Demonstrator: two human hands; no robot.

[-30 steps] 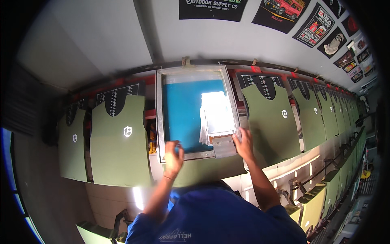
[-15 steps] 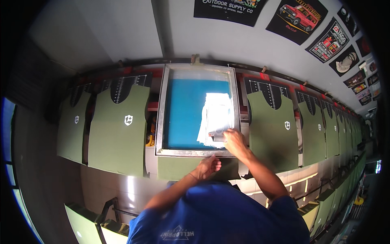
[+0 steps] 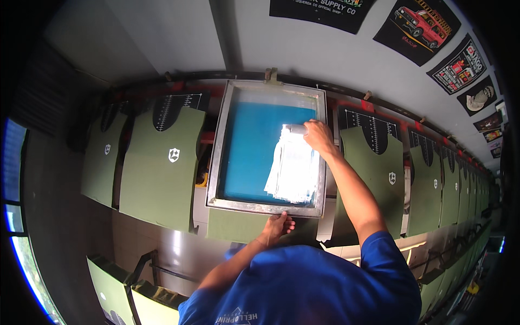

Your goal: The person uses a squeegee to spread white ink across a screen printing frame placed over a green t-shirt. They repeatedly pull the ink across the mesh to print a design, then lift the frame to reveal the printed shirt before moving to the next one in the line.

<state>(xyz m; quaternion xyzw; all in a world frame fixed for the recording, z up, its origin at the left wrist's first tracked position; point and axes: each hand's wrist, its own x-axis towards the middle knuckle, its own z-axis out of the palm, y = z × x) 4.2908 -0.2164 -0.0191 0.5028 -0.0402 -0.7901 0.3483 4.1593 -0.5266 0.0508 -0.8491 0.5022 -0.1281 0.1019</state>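
Note:
A metal-edged printing screen (image 3: 214, 162) with blue mesh lies over a green shirt panel (image 3: 230, 225) in front of me. White ink (image 3: 295, 173) covers the right part of the mesh in a ragged-edged band. My right hand (image 3: 319, 135) is closed on a small grey squeegee (image 3: 295, 129), which rests at the far end of the ink. At the screen's near edge, my left hand (image 3: 278, 226) has its fingers curled and its thumb against the frame, seemingly gripping it; part of its grip is hidden.
Green shirt panels, including one on the left (image 3: 157, 168) and one on the right (image 3: 371, 184), lie on black boards in a long row, each with a small white shield print. A dark rail (image 3: 303, 84) runs behind them. Another row of panels (image 3: 108, 284) stands nearer me.
My right hand has pushed the squeegee from the near end of the ink to its far end. My left hand stays at the near frame edge. The whole view has tilted slightly.

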